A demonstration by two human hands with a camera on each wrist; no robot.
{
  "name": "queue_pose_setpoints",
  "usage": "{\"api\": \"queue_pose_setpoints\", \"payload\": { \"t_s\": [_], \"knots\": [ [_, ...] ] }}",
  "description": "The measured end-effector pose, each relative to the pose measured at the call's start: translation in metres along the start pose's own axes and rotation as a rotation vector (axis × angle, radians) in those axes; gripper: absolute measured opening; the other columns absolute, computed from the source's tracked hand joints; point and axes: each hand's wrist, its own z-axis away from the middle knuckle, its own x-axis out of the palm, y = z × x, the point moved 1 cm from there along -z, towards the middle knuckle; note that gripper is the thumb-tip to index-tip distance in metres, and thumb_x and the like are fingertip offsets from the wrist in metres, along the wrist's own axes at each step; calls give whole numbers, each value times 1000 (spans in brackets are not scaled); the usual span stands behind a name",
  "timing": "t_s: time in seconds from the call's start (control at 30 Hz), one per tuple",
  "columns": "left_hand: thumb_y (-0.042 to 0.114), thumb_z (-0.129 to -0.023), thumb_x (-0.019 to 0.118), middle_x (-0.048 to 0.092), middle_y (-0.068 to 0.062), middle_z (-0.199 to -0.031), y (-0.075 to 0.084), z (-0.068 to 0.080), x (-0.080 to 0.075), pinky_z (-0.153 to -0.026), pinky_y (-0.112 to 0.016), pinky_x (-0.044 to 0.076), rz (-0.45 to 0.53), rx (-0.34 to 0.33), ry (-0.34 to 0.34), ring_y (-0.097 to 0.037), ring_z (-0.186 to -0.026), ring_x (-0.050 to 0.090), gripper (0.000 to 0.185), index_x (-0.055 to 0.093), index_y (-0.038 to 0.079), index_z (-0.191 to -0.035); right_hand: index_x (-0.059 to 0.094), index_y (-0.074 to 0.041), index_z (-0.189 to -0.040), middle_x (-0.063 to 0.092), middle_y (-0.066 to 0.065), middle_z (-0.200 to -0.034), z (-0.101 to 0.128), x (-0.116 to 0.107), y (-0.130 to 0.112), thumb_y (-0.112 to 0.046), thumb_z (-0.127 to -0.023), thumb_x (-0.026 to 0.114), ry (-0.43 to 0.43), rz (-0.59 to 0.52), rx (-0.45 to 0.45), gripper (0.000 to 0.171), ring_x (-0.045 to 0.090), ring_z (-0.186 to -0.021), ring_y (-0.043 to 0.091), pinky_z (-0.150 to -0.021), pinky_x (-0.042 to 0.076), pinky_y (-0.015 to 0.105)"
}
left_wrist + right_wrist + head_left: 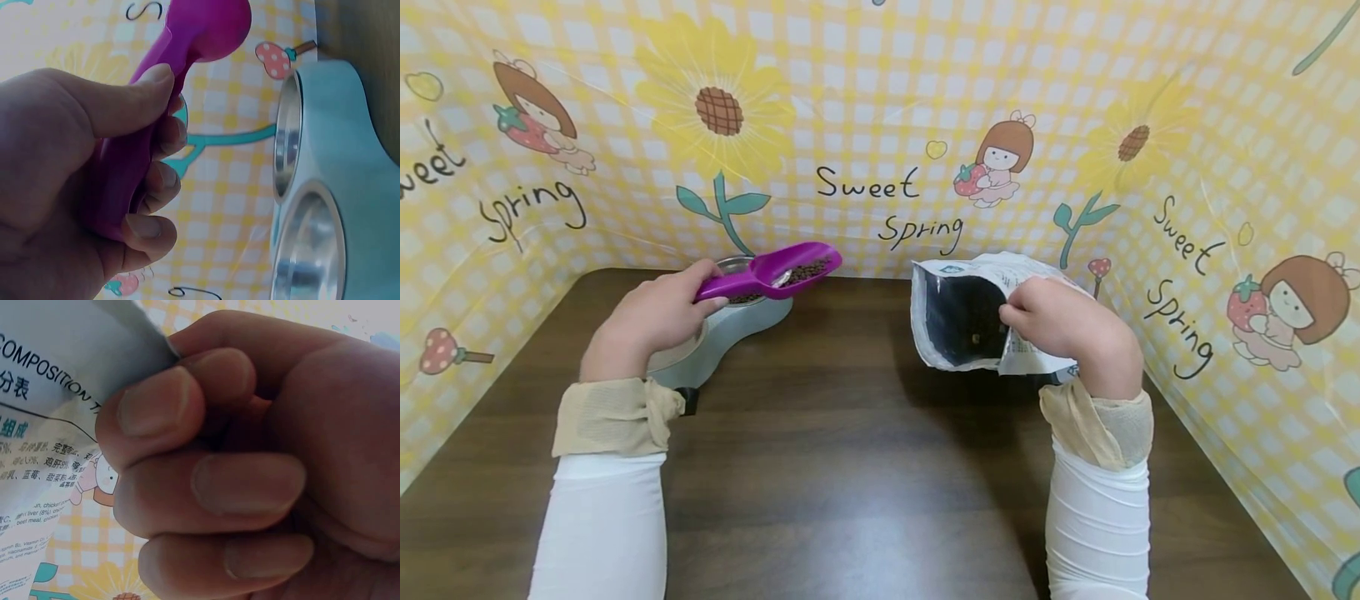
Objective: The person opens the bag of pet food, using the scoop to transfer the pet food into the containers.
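My left hand (655,310) grips the handle of a purple scoop (763,272), thumb along the top and fingers curled beneath. Small brown kibble (808,271) lies in the scoop's pan, which points right. Under the scoop stands a pale blue double-bowl pet feeder (350,131) with two steel bowls. Some kibble shows in its far bowl (735,265); my hand hides most of the near one in the head view. On the right, my right hand (1067,325) pinches the edge of a white food bag (1033,360). The bag leans with its dark mouth facing left, a few pieces visible inside.
The brown wooden table (842,467) stretches between the feeder and the bag. A yellow checked cloth (865,108) with printed flowers and figures walls the back and both sides, close behind the feeder and bag. A small black piece (687,401) sits beside the left wrist.
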Motion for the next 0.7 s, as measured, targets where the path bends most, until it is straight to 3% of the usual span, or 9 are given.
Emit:
{"api": "queue_pose_setpoints", "payload": {
  "t_s": [0.2, 0.6, 0.7],
  "knots": [
    [39, -113, 54, 68, -29, -125, -20, 4, -4, -78, -56, 49, 4, -55, 4, -44, -95, 63, 42, 48, 15, -147, 45, -18, -57, 36, -6, -56, 0, 0, -1, -15, -107, 51, -6, 8, 6, 50, 38, -54, 14, -63, 38, 32],
    [38, -111, 58, 68, -27, -116, -43, 18, -13, -66, -43, 42, -23, -119, 18, -44, -92, 60, 45, 57, 13, -149, 42, -19, -57, 34, -7, -56, 0, 0, -2, -16, -108, 52, -10, -15, 1, 52, 37, -54, 13, -61, 37, 31],
    [37, -110, 58, 67, -28, -114, -47, 20, -14, -68, -45, 43, -20, -143, 27, -45, -92, 59, 46, 57, 13, -150, 44, -19, -57, 35, -7, -56, -1, 1, -1, -16, -108, 53, -9, -14, -2, 51, 37, -54, 13, -61, 37, 31]
  ]
}}
